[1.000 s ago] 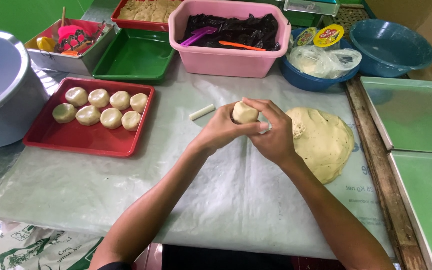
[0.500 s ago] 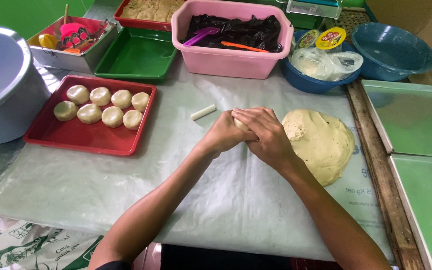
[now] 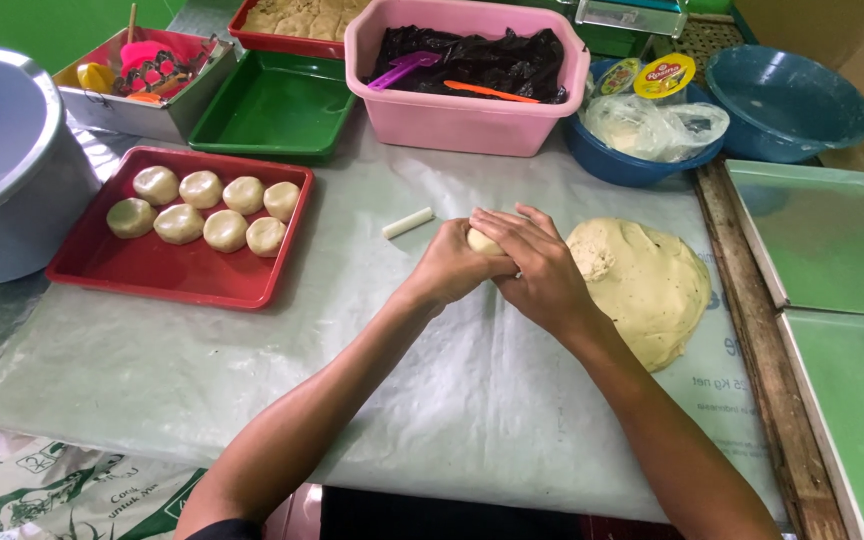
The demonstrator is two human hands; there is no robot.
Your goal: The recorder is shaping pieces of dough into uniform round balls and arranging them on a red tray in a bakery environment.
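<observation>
My left hand (image 3: pixel 455 266) and my right hand (image 3: pixel 535 270) are cupped together around a small pale dough ball (image 3: pixel 481 241), which shows only between the fingers. The hands are low over the plastic-covered table (image 3: pixel 252 370). A big flat mound of dough (image 3: pixel 642 285) lies just right of my right hand. A red tray (image 3: pixel 152 275) to the left carries several shaped dough balls (image 3: pixel 202 210). A short white stick (image 3: pixel 408 222) lies on the sheet just left of my hands.
At the back stand a pink tub (image 3: pixel 467 110) with dark filling, a green tray (image 3: pixel 267 115), a metal box of small tools (image 3: pixel 142 85) and two blue bowls (image 3: pixel 787 100). A grey lidded bucket (image 3: pixel 7 175) is at left, green trays (image 3: pixel 832 240) at right.
My hands have come down from a raised position onto the table and closed over the dough ball, hiding most of it.
</observation>
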